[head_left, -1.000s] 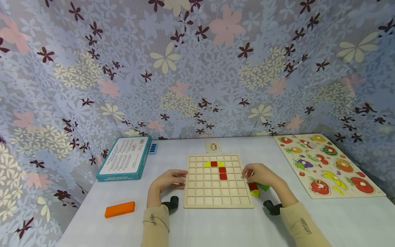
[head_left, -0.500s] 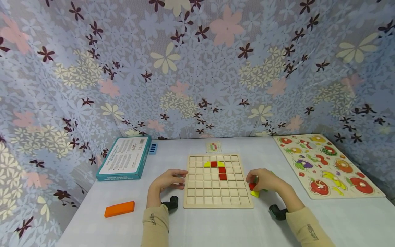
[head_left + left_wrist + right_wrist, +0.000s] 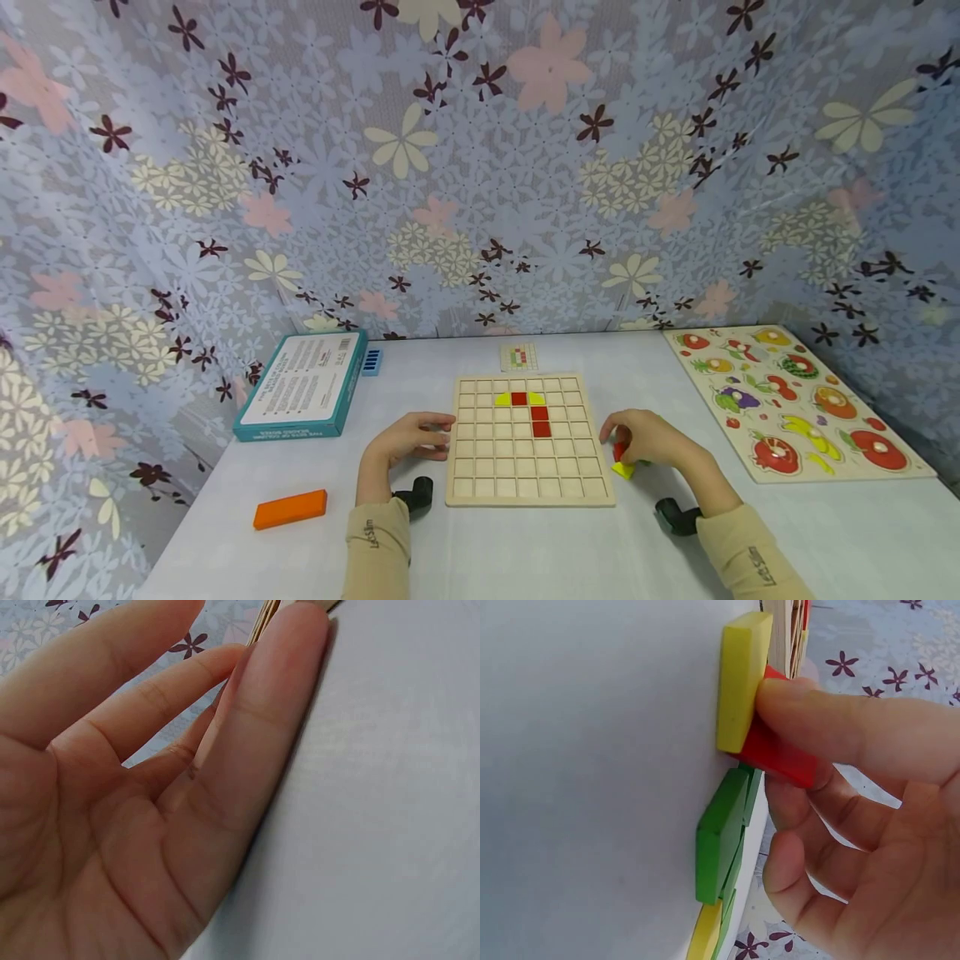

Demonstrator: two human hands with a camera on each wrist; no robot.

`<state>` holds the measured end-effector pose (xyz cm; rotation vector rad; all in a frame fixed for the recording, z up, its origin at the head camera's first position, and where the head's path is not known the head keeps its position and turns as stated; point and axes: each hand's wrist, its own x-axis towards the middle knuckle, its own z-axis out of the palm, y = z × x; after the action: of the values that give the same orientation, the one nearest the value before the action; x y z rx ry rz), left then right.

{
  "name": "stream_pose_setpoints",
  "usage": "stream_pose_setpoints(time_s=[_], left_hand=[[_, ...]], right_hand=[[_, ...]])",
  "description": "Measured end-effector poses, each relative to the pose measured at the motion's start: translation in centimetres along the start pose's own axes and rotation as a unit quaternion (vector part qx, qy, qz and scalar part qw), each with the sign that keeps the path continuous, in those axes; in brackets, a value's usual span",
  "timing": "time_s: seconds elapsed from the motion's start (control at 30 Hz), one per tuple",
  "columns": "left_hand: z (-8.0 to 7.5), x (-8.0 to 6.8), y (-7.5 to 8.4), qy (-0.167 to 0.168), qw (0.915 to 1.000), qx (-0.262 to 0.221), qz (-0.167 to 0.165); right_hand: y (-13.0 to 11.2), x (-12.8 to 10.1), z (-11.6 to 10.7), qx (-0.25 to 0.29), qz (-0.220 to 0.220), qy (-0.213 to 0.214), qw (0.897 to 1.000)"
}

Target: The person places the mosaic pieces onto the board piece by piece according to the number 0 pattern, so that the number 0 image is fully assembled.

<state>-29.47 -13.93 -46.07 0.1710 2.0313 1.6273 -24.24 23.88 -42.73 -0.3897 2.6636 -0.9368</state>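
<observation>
The wooden grid board [image 3: 487, 472] lies in the middle of the head view, with several red squares [image 3: 541, 421] and yellow pieces [image 3: 537, 398] set in its cells. At the board's left edge rests my left hand [image 3: 405, 437], fingers loosely extended and touching the rim. My right hand [image 3: 648, 437], just off the board's right edge, pinches a red block [image 3: 780, 754] between thumb and fingers. The red block is tilted in the right wrist view. Close against it stands a yellow block [image 3: 739, 682]. Green blocks [image 3: 721, 836] lie beside the hand, mostly hidden in the head view.
A small pattern card [image 3: 519, 357] lies behind the board. To the left are a teal box [image 3: 300, 383], a small blue piece [image 3: 372, 362] and an orange block [image 3: 290, 509]. A fruit puzzle board [image 3: 757, 450] lies at the right, before a floral curtain [image 3: 480, 208].
My right hand has moved slightly right and toward me, from the board's edge to the loose blocks. It has taken hold of the red block and tilted it. My left hand stays put.
</observation>
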Motion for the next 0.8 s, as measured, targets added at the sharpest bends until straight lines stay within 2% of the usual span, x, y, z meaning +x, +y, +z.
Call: stream_pose_setpoints(time_s=[0.37, 0.63, 0.8], left_hand=[[0.1, 0.1, 0.0, 0.008, 1.0000, 0.003, -0.001], [0.0, 0.1, -0.1, 0.002, 1.0000, 0.000, -0.003], [0.0, 0.1, -0.1, 0.000, 1.0000, 0.002, -0.001]], right_hand=[[0.2, 0.0, -0.2, 0.003, -0.009, 0.014, 1.000], [-0.5, 0.2, -0.3, 0.005, -0.010, 0.051, 0.999], [-1.4, 0.2, 0.0, 0.026, -0.007, 0.068, 0.997]])
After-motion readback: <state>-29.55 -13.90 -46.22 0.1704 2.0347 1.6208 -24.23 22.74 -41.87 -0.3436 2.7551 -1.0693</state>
